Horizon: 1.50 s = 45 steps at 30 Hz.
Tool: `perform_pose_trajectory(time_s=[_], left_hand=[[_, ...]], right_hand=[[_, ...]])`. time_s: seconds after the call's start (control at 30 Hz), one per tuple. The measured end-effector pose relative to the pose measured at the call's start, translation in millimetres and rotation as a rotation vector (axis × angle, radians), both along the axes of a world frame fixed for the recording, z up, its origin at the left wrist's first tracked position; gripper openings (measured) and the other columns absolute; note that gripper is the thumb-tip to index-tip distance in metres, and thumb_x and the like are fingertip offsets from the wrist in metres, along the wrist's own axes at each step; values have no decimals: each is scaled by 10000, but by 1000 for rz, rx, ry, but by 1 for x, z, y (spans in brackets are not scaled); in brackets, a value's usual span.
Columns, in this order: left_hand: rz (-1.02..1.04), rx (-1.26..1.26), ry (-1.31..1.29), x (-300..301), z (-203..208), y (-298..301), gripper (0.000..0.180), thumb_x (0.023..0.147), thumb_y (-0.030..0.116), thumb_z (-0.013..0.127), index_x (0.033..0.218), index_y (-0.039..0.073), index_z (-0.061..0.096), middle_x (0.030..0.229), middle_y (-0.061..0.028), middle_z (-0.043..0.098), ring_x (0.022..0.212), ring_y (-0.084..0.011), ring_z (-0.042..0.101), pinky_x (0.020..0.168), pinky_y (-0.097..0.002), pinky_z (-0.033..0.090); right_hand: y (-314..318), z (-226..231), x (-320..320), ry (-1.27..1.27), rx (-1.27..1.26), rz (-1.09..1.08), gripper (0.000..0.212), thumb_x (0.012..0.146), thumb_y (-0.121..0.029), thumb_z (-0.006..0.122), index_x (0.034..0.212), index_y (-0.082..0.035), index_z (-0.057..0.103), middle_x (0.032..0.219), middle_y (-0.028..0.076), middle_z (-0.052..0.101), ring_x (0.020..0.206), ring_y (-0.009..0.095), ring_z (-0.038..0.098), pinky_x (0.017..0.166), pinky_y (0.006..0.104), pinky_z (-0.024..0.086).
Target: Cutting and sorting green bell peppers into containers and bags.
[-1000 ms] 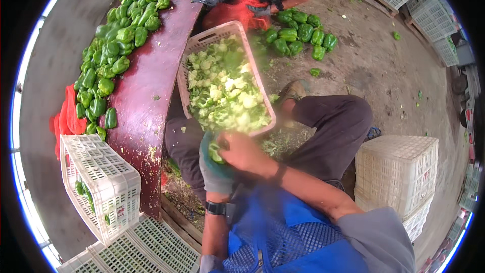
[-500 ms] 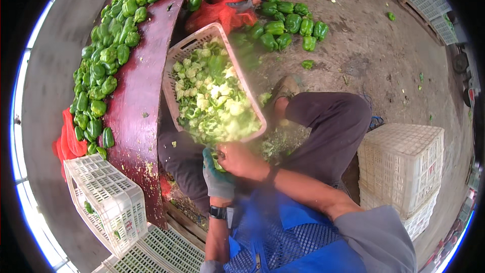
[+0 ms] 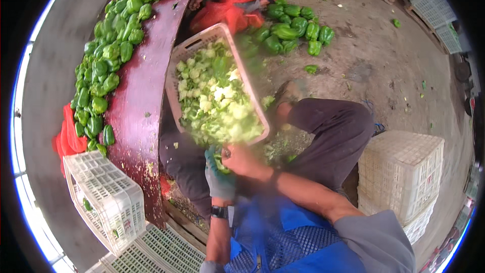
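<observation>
My left hand [image 3: 220, 181], in a grey-green glove, is shut on a green pepper [image 3: 221, 163] held over my lap. My bare right hand [image 3: 243, 161] presses on the same pepper from the right with its fingers curled; blur hides anything else in it. Just beyond both hands a pinkish slatted crate [image 3: 199, 44] leans toward me, heaped with pale green pepper cores and scraps [image 3: 217, 101].
A dark red table [image 3: 141, 91] on my left carries a long pile of green peppers [image 3: 106, 65]. More peppers [image 3: 293, 30] lie on the floor beside another person's hand [image 3: 252, 5] and a red bag [image 3: 227, 14]. White crates stand lower left [image 3: 101, 202] and right [image 3: 404, 172].
The view has shifted a little, so the scrap crate sits slightly further left in the picture. Both my hands have stayed together on the pepper.
</observation>
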<state>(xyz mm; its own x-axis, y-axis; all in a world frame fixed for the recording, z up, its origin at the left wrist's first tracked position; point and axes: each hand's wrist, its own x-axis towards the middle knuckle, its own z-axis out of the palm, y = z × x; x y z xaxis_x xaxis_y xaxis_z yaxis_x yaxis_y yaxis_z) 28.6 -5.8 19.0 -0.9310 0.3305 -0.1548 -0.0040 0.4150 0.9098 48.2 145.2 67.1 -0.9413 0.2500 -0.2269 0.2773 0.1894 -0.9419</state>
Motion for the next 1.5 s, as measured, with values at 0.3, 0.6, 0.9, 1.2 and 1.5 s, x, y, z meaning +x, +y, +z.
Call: perform_pose_trajectory(time_s=[0.3,0.6,0.9,1.2,1.5], left_hand=[[407,1059,-732,-10,27,18,539,1130,462,542,1535,109,503,1406,-107,650,1268,-249,618,1119,-410,489],[42,299,94,-9,22,4,478,1139,300,559,1541,45,502,1459,-186,609,1288,-269,633,1138,-386,502],[400,494,-341,8,45,36,430,1085,158,662,1469,-19,580,1259,-73,721,1085,-137,688,946,-283,558],[266,497,-100,-2,19,8,437,1117,356,617,1431,59,559,1198,-117,700,1156,-278,683,1066,-456,556],[147,772,-150,1,37,3,592,1003,188,735,1530,35,514,1355,-155,669,1234,-285,668,1118,-433,519]], right_hand=[[22,-17,-5,-275,-753,-279,364,894,-210,796,1122,55,694,659,174,659,577,259,669,583,433,531],[-7,-15,8,86,173,17,262,873,-255,784,944,-15,707,793,238,697,787,450,695,731,513,546],[2,-8,9,-255,-187,52,164,898,-132,714,929,29,704,694,140,695,617,271,697,602,427,535],[4,1,13,-271,-584,-89,223,902,-153,764,1020,34,734,723,52,714,526,114,621,491,295,479],[10,41,12,-96,-11,-39,334,932,-255,757,1110,25,727,668,76,700,551,132,656,500,300,484]])
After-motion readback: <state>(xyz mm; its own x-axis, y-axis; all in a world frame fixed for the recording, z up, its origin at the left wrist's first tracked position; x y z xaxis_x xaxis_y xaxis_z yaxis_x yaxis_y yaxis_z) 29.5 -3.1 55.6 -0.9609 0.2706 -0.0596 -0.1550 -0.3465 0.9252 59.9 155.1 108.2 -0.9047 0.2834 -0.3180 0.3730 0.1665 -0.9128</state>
